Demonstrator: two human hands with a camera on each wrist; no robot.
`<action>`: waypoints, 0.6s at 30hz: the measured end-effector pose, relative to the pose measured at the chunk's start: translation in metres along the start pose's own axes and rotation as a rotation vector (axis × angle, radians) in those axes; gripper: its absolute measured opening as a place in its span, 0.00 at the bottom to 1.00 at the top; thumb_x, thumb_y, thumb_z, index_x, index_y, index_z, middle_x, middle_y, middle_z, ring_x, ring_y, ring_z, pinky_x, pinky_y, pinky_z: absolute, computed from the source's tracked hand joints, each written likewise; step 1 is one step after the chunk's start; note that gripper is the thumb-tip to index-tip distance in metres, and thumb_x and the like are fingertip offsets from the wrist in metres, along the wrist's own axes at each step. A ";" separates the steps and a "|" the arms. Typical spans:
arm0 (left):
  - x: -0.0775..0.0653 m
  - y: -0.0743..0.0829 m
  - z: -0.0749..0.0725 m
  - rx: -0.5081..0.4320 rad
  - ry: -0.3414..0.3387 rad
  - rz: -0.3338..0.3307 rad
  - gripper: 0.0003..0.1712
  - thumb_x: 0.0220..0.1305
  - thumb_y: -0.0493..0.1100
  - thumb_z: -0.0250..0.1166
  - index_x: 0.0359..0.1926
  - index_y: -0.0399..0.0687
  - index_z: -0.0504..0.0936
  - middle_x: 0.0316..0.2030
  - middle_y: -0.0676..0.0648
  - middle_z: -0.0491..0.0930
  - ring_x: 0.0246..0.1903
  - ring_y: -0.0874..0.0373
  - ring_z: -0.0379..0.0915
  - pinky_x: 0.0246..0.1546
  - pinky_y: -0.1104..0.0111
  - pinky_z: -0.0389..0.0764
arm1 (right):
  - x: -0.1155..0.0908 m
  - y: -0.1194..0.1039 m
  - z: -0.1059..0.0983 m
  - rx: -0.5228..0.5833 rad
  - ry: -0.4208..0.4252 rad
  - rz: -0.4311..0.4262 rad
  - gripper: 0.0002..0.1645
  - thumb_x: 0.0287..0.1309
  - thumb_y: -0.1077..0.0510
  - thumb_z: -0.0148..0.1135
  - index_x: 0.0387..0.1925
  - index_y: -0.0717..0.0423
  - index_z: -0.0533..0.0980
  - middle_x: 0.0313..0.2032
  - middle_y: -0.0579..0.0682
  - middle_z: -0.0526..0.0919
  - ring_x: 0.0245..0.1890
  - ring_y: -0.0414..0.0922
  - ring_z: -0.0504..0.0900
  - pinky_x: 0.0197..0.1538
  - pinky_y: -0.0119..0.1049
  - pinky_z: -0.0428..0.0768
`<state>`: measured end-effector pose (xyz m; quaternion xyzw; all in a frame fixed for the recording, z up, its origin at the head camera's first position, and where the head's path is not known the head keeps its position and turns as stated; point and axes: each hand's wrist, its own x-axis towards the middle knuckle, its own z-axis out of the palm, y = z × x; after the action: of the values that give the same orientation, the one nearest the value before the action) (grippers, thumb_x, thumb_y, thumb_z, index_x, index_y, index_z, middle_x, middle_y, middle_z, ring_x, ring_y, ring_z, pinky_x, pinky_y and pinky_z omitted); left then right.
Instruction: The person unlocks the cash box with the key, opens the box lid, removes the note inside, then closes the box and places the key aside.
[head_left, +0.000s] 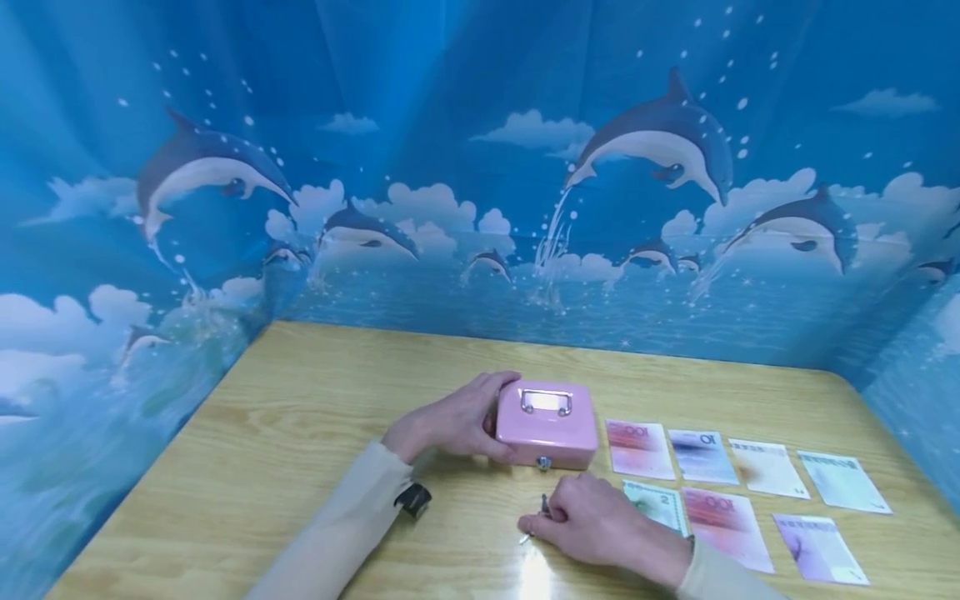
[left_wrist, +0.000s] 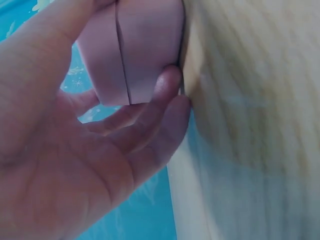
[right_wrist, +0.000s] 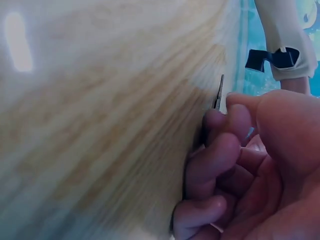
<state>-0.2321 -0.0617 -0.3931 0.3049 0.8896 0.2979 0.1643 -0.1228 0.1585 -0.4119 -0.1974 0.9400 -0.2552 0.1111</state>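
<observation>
A pink metal cash box stands on the table with its lid down, its silver handle folded flat on top and a lock on the front face. My left hand grips the box's left side, thumb at the front and fingers round the side and back; the left wrist view shows fingers against its wall. In front of the box, my right hand rests low at the tabletop with curled fingers. It pinches small metal keys between thumb and forefinger; a key's thin edge shows in the right wrist view.
Several banknotes lie in two rows to the right, among them a red note, a blue note and a green note close to my right forearm. A blue dolphin curtain hangs behind the wooden table.
</observation>
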 end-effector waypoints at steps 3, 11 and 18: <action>-0.005 -0.003 0.000 -0.005 0.001 0.015 0.67 0.52 0.61 0.79 0.82 0.54 0.46 0.73 0.46 0.63 0.64 0.54 0.69 0.70 0.55 0.72 | -0.002 0.002 -0.002 -0.006 0.034 -0.046 0.34 0.59 0.33 0.68 0.07 0.41 0.67 0.08 0.28 0.57 0.10 0.27 0.54 0.15 0.25 0.55; -0.026 -0.010 -0.002 -0.055 0.029 0.015 0.63 0.56 0.60 0.77 0.82 0.57 0.47 0.66 0.46 0.68 0.42 0.58 0.75 0.40 0.71 0.81 | -0.013 0.014 -0.021 -0.057 0.081 -0.137 0.19 0.61 0.38 0.69 0.20 0.36 0.75 0.16 0.28 0.69 0.17 0.25 0.63 0.20 0.24 0.66; -0.048 -0.013 -0.001 0.018 0.116 -0.016 0.54 0.61 0.58 0.73 0.80 0.57 0.54 0.69 0.45 0.69 0.55 0.54 0.77 0.58 0.56 0.82 | -0.028 0.032 -0.037 -0.192 0.248 -0.160 0.05 0.60 0.44 0.71 0.34 0.37 0.84 0.30 0.30 0.84 0.30 0.28 0.79 0.33 0.29 0.80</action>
<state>-0.2023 -0.1013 -0.3956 0.2816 0.9027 0.3055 0.1121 -0.1193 0.2119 -0.3940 -0.2483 0.9479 -0.1946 -0.0456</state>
